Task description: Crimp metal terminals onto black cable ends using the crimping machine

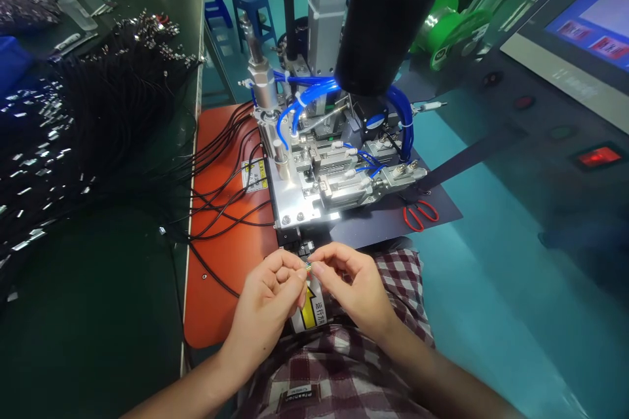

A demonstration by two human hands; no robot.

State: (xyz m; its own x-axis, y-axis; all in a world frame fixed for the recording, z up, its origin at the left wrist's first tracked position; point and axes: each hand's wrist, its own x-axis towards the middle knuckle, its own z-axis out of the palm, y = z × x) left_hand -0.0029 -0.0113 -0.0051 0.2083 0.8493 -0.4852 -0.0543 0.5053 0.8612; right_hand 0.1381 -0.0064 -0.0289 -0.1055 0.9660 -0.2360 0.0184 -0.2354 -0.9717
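Close in front of my lap, my left hand (pixel 269 291) and my right hand (pixel 354 283) meet fingertip to fingertip. Both pinch a tiny bunch of thin coloured wires (pixel 308 266), mostly hidden by the fingers. A black cable (pixel 213 268) runs from the left toward my left hand; whether it joins these wires is hidden. Just beyond my fingertips is a small dark metal fixture (pixel 305 248) at the front of the machine (pixel 314 190). Under my hands shows a white label with a yellow arrow (pixel 308 311).
Black cables (pixel 230 203) cross the orange board (pixel 211 314) from a large cable pile (pixel 122 91) on the left table. Red-handled scissors (pixel 421 215) lie right of the machine. Blue air hoses (pixel 314 88) and a black cylinder (pixel 381 29) rise above it. A screen panel (pixel 584 39) stands right.
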